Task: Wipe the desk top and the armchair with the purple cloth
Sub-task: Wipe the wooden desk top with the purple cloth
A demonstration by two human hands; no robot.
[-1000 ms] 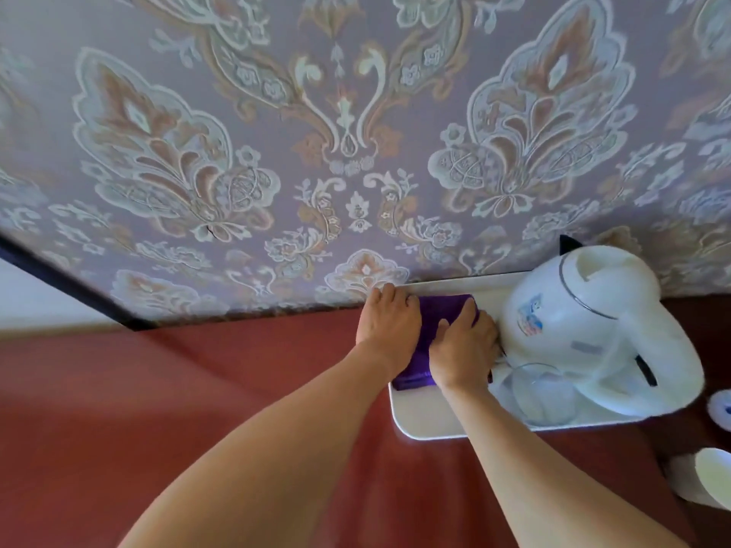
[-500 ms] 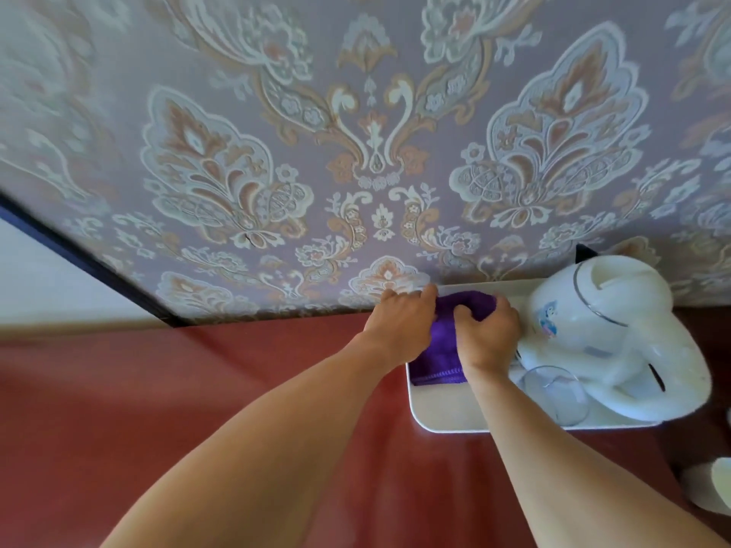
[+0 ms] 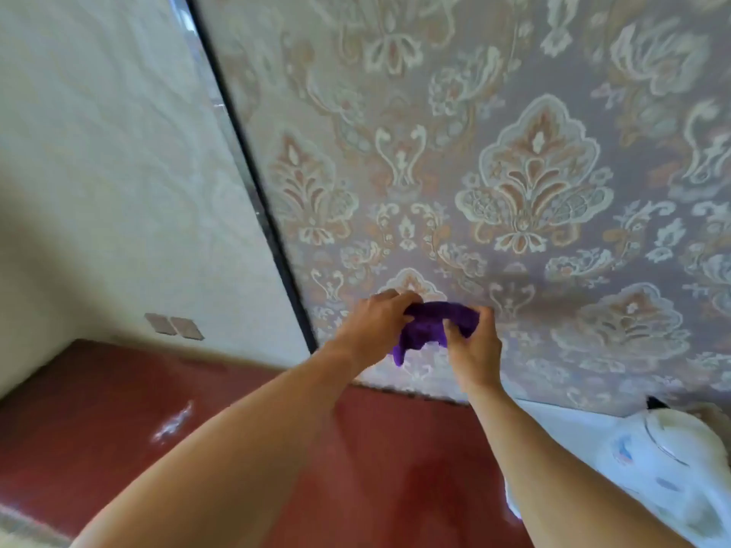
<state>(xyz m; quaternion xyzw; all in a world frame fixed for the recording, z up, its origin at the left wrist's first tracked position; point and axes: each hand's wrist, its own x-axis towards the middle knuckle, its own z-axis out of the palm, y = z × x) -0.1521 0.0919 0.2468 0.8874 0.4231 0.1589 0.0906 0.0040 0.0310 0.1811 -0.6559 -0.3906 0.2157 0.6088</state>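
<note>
Spanning both hands [image 3: 372,330] [image 3: 472,346], seemingly: purple cloth [image 3: 433,324]

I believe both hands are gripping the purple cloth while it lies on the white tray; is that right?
No: the head view shows the left hand and right hand gripping the purple cloth held up before the patterned wall, clear of the white tray.

Soft, fairly bright, even light without hard shadows, 1 white glare streak on the glossy desk top [image 3: 170,427], motion blur smearing the wallpaper [image 3: 534,183], the 2 forearms [image 3: 245,448] and the white kettle [image 3: 672,472], and wide-angle bending of the dark wall strip [image 3: 253,183].
</note>
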